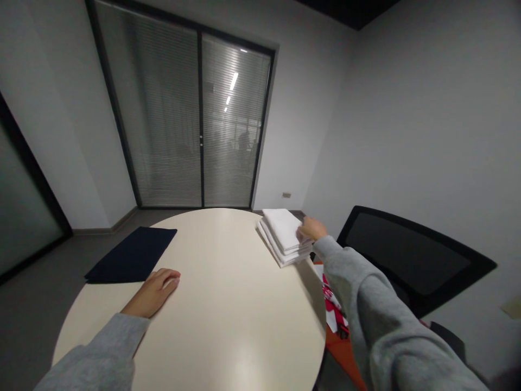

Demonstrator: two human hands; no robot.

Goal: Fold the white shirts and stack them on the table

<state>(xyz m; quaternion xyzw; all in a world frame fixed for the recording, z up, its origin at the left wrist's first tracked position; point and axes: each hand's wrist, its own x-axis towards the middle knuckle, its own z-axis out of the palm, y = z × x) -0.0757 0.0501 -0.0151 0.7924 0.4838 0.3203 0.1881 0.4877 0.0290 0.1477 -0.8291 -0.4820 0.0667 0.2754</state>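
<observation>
My left hand [154,291] lies flat on the cream oval table [220,304], fingers stretched out, just below a folded dark navy cloth [132,255] at the table's left edge. My right hand [310,228] reaches to the table's far right edge and rests on the right side of a stack of folded white cloths [283,235]. Its fingers curl over the stack's edge; whether they grip it is hidden. Both arms wear grey sleeves.
A black mesh office chair [407,260] stands to the right of the table, with an orange seat and red-and-white fabric [334,309] below the table's edge. Glass doors with blinds [199,119] fill the far wall.
</observation>
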